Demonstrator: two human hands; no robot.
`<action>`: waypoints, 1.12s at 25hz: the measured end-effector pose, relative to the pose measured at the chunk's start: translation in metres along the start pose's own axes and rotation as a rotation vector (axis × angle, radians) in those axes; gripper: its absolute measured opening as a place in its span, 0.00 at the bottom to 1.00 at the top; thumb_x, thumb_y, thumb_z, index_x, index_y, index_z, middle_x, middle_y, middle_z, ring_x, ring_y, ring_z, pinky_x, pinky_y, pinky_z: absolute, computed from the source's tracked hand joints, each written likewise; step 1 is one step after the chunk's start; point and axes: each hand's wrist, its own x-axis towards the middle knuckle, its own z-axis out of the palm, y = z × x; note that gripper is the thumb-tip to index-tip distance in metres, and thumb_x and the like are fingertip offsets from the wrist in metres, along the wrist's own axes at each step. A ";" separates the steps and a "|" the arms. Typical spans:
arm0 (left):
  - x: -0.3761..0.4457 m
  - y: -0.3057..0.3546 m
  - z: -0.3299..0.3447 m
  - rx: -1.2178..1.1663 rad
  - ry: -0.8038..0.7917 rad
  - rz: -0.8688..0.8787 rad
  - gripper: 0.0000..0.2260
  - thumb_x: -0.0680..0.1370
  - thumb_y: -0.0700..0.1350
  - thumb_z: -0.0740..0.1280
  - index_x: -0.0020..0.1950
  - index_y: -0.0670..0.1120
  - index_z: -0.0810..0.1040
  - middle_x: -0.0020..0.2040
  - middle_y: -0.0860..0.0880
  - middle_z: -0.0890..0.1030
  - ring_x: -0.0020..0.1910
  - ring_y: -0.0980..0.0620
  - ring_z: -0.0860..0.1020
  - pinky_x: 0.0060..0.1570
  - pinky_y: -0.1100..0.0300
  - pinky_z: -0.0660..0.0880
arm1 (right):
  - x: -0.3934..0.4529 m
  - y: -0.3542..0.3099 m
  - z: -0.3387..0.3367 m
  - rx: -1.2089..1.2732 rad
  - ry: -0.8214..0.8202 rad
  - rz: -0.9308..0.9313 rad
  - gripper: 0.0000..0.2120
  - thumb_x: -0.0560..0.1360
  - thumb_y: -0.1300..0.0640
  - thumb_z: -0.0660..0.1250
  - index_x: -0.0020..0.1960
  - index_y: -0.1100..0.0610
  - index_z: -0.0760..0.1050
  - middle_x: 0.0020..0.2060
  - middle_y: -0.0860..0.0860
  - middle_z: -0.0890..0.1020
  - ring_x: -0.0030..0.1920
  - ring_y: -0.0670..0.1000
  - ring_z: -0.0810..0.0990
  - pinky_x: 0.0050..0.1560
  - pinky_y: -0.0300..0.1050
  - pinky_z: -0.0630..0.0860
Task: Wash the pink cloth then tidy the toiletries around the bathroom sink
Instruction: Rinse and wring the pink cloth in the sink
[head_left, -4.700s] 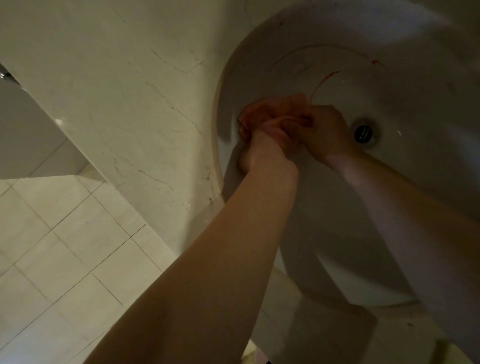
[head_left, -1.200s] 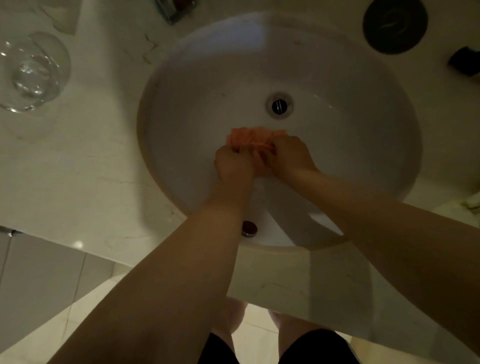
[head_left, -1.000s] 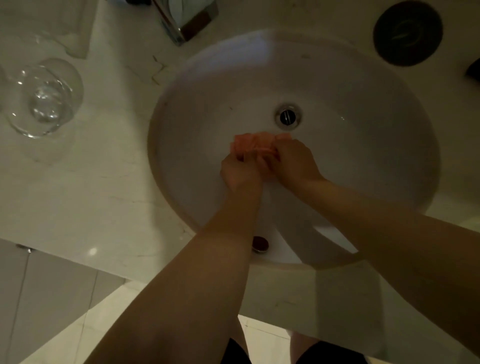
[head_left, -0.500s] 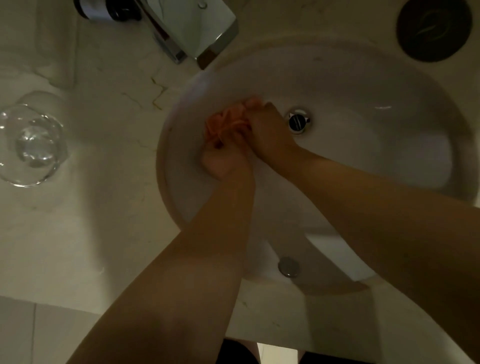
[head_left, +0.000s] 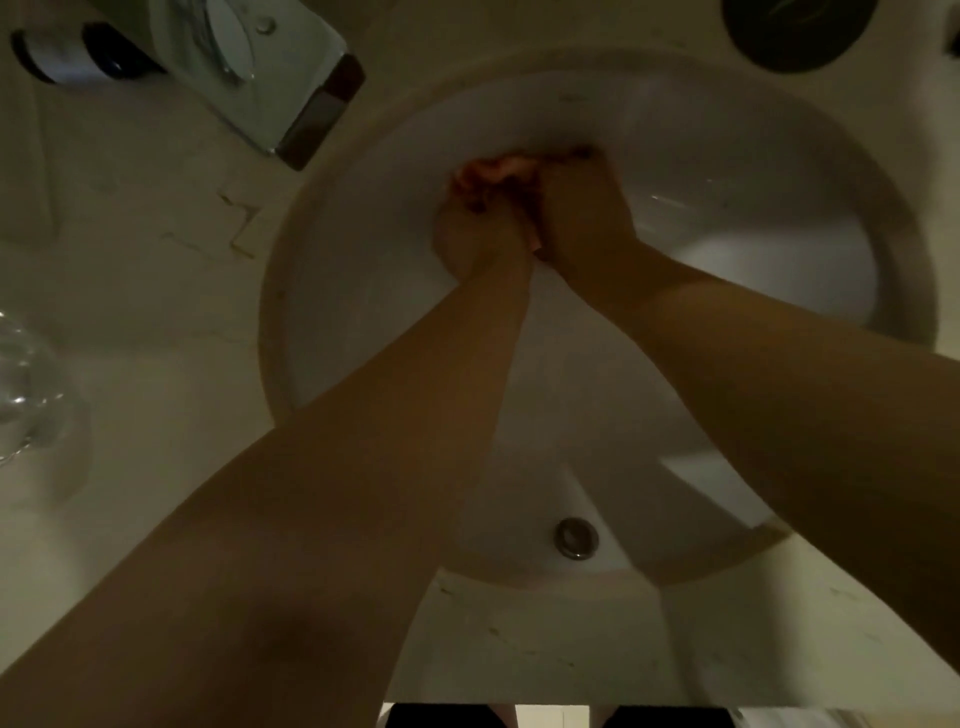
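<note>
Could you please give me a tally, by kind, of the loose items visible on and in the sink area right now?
Pink cloth, gripped by the left hand and right hand: 1
Clear glass: 1
Dark bottle: 1
Dark round dish: 1
Total: 4

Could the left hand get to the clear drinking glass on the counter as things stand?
Probably not right away: the left hand and right hand both grip the bunched pink cloth in the white round sink. Nothing stands between it and the clear drinking glass.
</note>
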 end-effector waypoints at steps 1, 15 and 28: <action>-0.002 0.004 0.008 0.061 -0.039 0.022 0.11 0.79 0.45 0.62 0.54 0.43 0.81 0.52 0.43 0.83 0.52 0.46 0.80 0.48 0.58 0.74 | -0.006 0.010 -0.009 0.023 0.026 0.027 0.18 0.78 0.47 0.54 0.61 0.49 0.77 0.55 0.56 0.82 0.58 0.58 0.77 0.64 0.46 0.65; 0.009 -0.017 -0.025 0.357 -0.322 0.592 0.07 0.76 0.42 0.65 0.50 0.44 0.82 0.48 0.43 0.83 0.46 0.48 0.80 0.39 0.68 0.62 | -0.019 0.025 0.002 0.056 -0.058 -0.084 0.20 0.76 0.50 0.57 0.61 0.59 0.77 0.61 0.58 0.78 0.67 0.60 0.70 0.67 0.45 0.60; 0.004 -0.005 -0.021 0.583 -0.640 0.672 0.13 0.77 0.43 0.62 0.57 0.39 0.79 0.55 0.39 0.80 0.50 0.48 0.76 0.46 0.60 0.68 | -0.042 0.037 -0.020 0.001 -0.139 -0.111 0.21 0.80 0.52 0.53 0.69 0.61 0.68 0.63 0.63 0.74 0.61 0.63 0.74 0.56 0.49 0.69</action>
